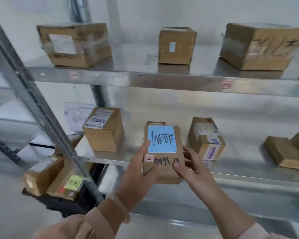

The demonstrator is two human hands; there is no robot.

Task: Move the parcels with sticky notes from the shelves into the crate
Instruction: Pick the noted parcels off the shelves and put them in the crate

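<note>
Head camera view: we see the parcel held in both hands over the front lip of the middle shelf, and we cannot tell whether its far end touches the shelf. It is a flat brown carton, broad face turned up toward us, and its long axis runs away from us, up the frame, leaning slightly right. A blue sticky note covers the far half of that face, with dark handwriting on it. More handwriting and two small red-and-white labels sit on the near half. The left hand grips the near left corner, thumb laid along the left edge up to the note's lower corner and fingers wrapped beneath. The right hand grips the near right side, thumb pressed on the top face and fingers curled round the edge. A pale bracelet circles the left wrist. Low at the left, partly behind the slanting shelf upright, stands the black crate, well apart from the held carton. It holds a box with a yellow sticky note and another box beside it. Other brown boxes stand on the middle shelf either side of the hands, and three more on the upper shelf.
</note>
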